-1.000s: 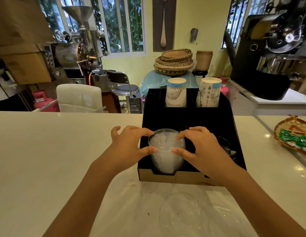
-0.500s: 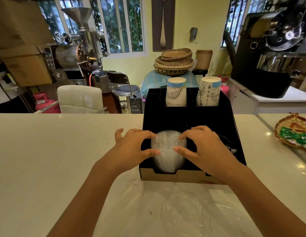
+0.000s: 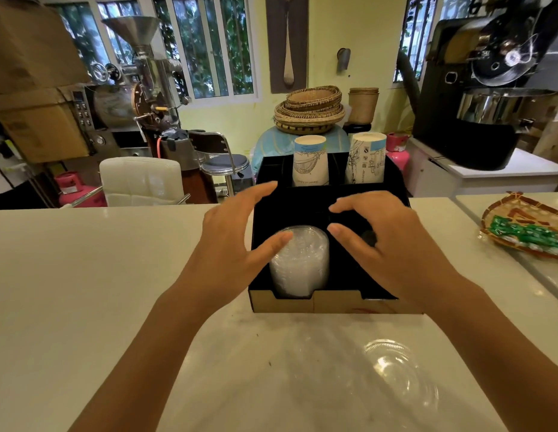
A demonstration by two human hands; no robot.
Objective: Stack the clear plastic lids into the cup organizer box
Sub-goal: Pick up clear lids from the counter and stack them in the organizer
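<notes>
Between hands (image 3: 237, 244) (image 3: 386, 241): lid stack (image 3: 299, 263), organizer box (image 3: 336, 302) front-L slot.

Bare forearms (image 3: 165, 347), no sleeves

The organizer box (image 3: 302, 302) sits on the counter (image 3: 84, 275); a lid stack (image 3: 299, 260) stands in its near-left compartment, two paper cup stacks (image 3: 310, 162) in its far compartments, a loose lid (image 3: 399, 378) on the counter near-right
</notes>
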